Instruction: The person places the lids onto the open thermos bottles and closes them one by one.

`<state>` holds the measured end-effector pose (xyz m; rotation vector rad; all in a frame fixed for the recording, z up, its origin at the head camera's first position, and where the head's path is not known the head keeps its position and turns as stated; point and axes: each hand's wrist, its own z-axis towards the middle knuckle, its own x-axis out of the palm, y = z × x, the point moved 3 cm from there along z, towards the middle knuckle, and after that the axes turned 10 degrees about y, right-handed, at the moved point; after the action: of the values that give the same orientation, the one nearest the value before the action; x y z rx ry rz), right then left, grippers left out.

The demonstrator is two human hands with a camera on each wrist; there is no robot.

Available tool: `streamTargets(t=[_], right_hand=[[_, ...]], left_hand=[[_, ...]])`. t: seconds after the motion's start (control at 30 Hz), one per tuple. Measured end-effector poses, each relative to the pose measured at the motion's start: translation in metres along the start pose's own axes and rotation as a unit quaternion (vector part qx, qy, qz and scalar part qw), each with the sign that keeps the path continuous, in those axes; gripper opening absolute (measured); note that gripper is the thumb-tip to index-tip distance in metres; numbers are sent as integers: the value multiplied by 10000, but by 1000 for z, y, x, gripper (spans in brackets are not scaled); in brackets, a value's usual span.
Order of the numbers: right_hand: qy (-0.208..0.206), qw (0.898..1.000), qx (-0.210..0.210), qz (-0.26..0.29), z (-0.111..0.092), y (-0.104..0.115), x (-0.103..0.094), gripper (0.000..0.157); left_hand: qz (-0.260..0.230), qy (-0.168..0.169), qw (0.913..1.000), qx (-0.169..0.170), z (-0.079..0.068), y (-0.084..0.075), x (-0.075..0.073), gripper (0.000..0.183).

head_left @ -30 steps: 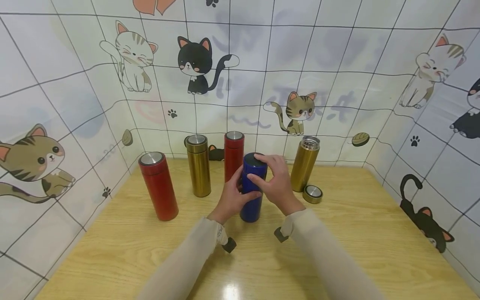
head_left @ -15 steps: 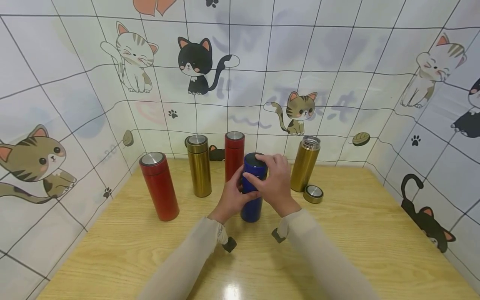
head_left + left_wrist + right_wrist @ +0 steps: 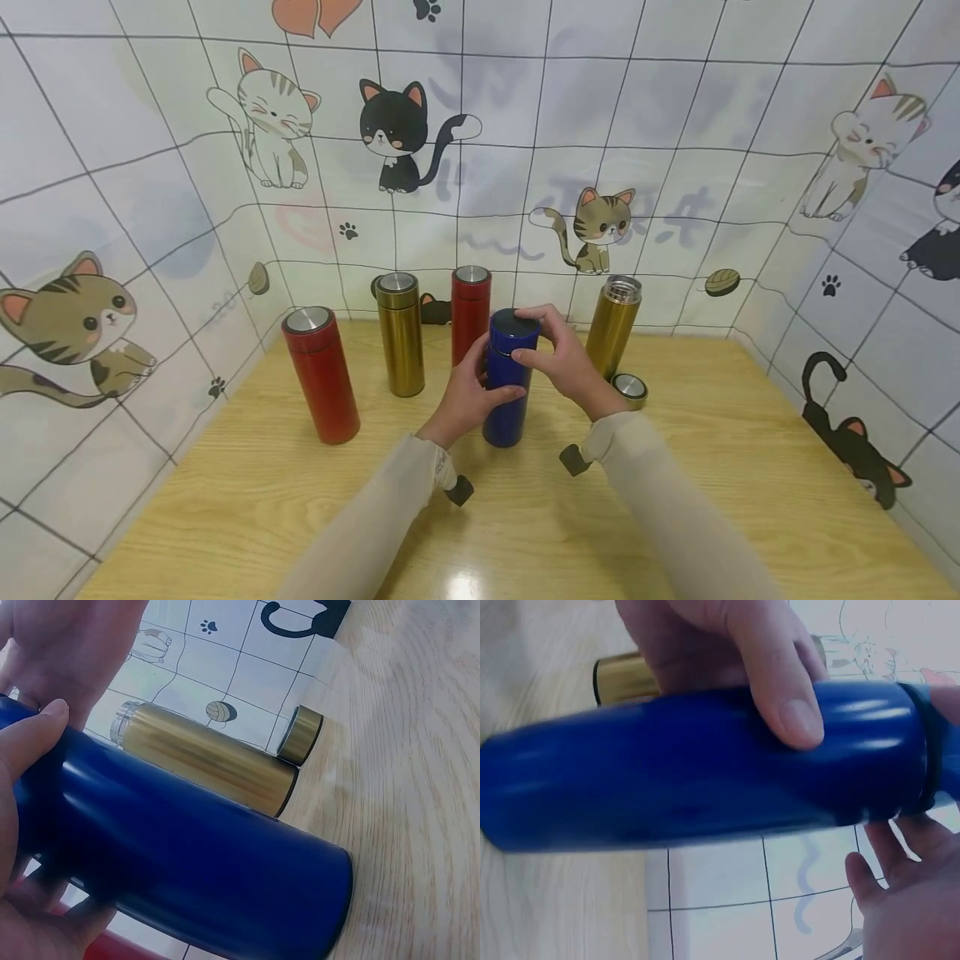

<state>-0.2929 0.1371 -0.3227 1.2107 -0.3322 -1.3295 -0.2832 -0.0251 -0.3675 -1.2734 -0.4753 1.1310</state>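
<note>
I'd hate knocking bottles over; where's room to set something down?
The table is bare right of the gold cap, out to the wall, and in front of the nearer red bottle. Crowded: the middle, where left hand and right hand hold the blue bottle before the back red bottle.

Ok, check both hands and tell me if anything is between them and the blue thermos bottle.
Nothing visible stands in the way: the left hand grips the body of the blue thermos bottle, and the right hand holds its lid. The lidless gold thermos bottle stands beyond the right hand, not between.
</note>
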Motion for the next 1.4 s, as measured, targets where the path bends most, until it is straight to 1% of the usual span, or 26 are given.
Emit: streamTargets(t=[0.07, 0.13, 0.27, 0.4, 0.53, 0.73, 0.83, 0.97, 1.03, 1.1, 1.13, 1.17, 1.23, 1.27, 1.33, 1.4], right_hand=[[26, 9999, 12, -108, -1, -1, -2, 51], [-43, 9994, 59, -342, -2, -3, -3, 52], [-353, 9953, 81, -897, -3, -5, -1, 52], [-782, 9863, -54, -1451, -4, -5, 5, 53], [-1273, 9708, -194, -2023, -6, -5, 12, 53], [-1900, 9398, -620, -2771, -5, 0, 20, 56], [-2071, 9275, -688, -3036, -3, 2, 22, 56], [-2097, 9197, -590, -3267, 0, 3, 26, 58], [-2019, 9212, -536, -3283, 0, 4, 26, 59], [-1825, 9292, -479, -3177, 0, 4, 25, 60], [-1673, 9374, -487, -3015, 0, 3, 24, 59], [-1486, 9480, -485, -2773, 0, 3, 23, 58], [-1059, 9687, -430, -2202, 0, 2, 19, 55], [-837, 9774, -378, -1902, 0, 1, 17, 53], [-457, 9888, -289, -1391, -1, -1, 12, 52], [-199, 9928, -214, -1164, -2, -2, 8, 53]], left_hand=[[59, 12, 10000, -63, 0, 1, 0, 85], [70, 35, 9999, -65, 0, 2, 0, 85], [-40, 38, 10000, 15, 0, 2, 0, 85], [-99, 32, 9999, 33, -1, 1, 0, 85], [-83, 59, 9999, 84, -2, 2, 1, 85], [-2, 47, 9997, 248, -1, 1, 1, 85], [43, 53, 9996, 270, 0, 1, 0, 85], [42, 57, 9997, 228, 0, 0, -1, 82], [35, 66, 9998, 188, 0, 0, -1, 82], [18, 75, 9998, 189, 0, 0, 0, 82], [-13, 77, 9998, 180, 2, 4, 0, 83], [-55, 79, 9998, 184, 3, 9, 0, 84], [-144, 58, 9997, 189, 7, 19, 0, 86], [-183, 38, 9996, 199, 9, 24, 0, 87], [-231, 4, 9996, 181, 13, 35, 0, 88], [-242, -32, 9995, 209, 14, 38, 1, 88]])
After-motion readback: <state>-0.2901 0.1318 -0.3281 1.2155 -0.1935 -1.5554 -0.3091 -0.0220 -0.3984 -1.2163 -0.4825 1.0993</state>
